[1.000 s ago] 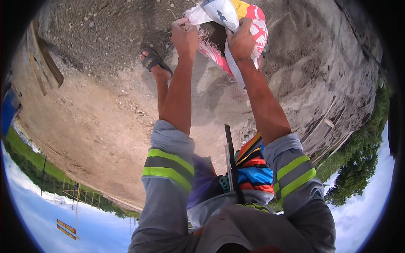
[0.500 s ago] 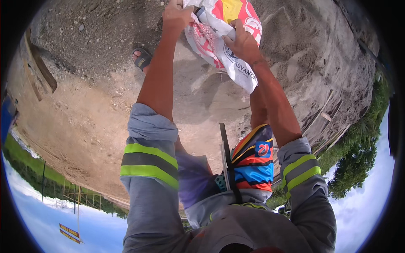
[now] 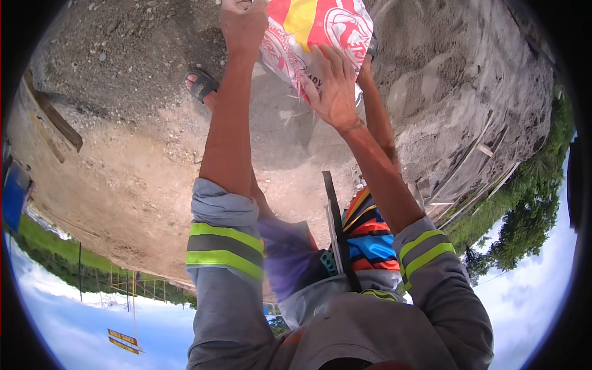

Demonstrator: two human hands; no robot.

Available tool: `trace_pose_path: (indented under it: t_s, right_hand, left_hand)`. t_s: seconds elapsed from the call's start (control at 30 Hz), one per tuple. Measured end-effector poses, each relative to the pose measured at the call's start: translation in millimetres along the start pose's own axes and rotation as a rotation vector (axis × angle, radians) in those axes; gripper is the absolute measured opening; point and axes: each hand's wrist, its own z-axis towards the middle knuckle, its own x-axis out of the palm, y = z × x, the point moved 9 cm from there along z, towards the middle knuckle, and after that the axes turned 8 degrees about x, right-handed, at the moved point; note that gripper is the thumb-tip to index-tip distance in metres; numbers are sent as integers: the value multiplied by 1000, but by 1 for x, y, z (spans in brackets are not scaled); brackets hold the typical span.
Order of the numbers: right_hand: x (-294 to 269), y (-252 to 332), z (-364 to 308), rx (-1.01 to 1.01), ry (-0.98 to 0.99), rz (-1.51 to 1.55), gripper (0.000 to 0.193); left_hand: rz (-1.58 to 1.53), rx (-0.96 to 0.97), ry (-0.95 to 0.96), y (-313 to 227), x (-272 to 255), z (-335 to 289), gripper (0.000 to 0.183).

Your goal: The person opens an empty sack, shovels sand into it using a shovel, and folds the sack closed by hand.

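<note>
A white woven sack (image 3: pixel 296 31) printed in red and yellow is at the top middle of the head view, partly cut off by the upper edge. My left hand (image 3: pixel 245 29) is closed in a fist at the sack's left side and grips its edge; the fingertips are partly out of view. On the near part of the sack lies my right hand (image 3: pixel 335 92), palm down, fingers stretched over the printed face. The sack's lower corner is mostly covered by that hand.
My sandalled left foot (image 3: pixel 202 85) stands on gravelly ground (image 3: pixel 142 55). A sand heap (image 3: pixel 425 68) rises on the right, with wooden boards (image 3: pixel 484 149) near it. Another wooden plank (image 3: pixel 57 118) lies at the far left. A dark strap (image 3: pixel 336 222) hangs before my body.
My right hand has let go of its pinch on the sack's edge and now presses flat on it. My left hand has shifted up and left. The sack's near flap is folded in.
</note>
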Motion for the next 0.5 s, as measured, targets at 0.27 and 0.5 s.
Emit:
trace_pose_path:
  t_s: [0.27, 0.5]
  right_hand:
    - [4, -76, -58, 17, 252, -363, 62]
    - [-10, -110, -35, 254, 314, 134, 39]
  left_hand:
    - [541, 442, 173, -71, 21, -87, 53]
    - [703, 714, 913, -42, 103, -175, 77]
